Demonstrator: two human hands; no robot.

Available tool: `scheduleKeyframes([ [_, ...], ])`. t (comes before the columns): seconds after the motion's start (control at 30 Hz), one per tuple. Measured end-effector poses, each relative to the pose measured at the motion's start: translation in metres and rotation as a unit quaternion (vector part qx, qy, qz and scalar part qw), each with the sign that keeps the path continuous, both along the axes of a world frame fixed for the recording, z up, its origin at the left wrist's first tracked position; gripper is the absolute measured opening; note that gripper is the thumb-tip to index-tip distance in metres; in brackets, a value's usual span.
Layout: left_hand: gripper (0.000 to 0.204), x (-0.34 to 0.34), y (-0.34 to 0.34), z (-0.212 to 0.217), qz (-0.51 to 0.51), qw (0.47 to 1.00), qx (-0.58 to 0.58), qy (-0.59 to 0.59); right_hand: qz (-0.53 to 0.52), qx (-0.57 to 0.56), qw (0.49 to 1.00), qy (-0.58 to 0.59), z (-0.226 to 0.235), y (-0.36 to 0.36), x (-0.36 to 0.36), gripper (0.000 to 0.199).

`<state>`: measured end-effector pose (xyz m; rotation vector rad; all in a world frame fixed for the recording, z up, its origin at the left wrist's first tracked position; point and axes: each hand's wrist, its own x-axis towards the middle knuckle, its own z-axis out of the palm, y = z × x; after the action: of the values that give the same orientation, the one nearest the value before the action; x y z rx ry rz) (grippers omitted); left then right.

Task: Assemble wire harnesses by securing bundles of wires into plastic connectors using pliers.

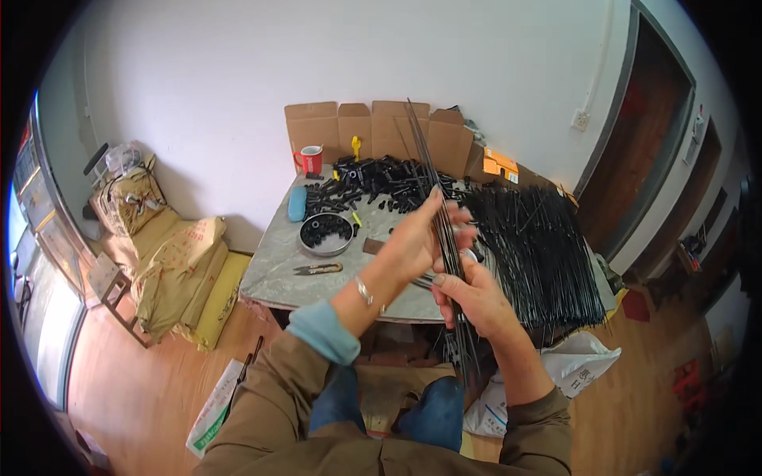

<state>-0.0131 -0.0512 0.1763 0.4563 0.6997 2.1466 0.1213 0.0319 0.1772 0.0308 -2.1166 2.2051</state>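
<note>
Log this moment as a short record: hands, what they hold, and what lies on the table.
left hand: raised above the table, fingers closed around the rods
right hand: grips the same rods lower down
rods: thin dark bundle, near upright, tips fanning out at the top
table: grey top
rod pile: on the table's right side
black parts: heap at the back
bowl: round, black parts inside
snips: front left, near the bowl
mug: red, back left
boxes: open cardboard, against the wall

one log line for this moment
left hand: holds thin black metal rods | right hand: grips same rods lower | behind: grey table
</note>
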Motion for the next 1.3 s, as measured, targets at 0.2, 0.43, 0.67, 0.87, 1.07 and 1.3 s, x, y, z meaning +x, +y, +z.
scheduleKeyframes([
  [0.2,0.026,-0.037,-0.015,-0.009,0.017,0.997,-0.009,0.076,0.011,-0.019,0.999,-0.041,-0.043,-0.005,0.004,0.016],
  [0.43,0.024,-0.036,-0.037,-0.021,0.115,0.98,-0.089,0.136,-0.057,-0.101,0.993,0.001,-0.062,-0.001,-0.008,0.021],
  [0.67,0.018,-0.037,-0.042,-0.027,0.2,0.962,-0.139,0.126,-0.122,-0.036,0.992,0.015,-0.052,-0.005,-0.021,0.022],
  [0.87,0.016,-0.039,-0.035,-0.033,0.161,0.978,-0.086,0.099,-0.115,-0.005,0.993,0.023,-0.055,0.006,-0.033,0.019],
  [1.07,0.024,-0.048,-0.038,-0.046,0.107,0.989,-0.1,0.005,-0.256,0.052,0.955,0.139,0.009,0.028,-0.031,0.019],
  [1.3,0.031,-0.039,-0.028,-0.025,0.168,0.982,-0.067,-0.047,-0.343,-0.014,0.912,0.225,0.068,0.069,-0.009,0.017],
])
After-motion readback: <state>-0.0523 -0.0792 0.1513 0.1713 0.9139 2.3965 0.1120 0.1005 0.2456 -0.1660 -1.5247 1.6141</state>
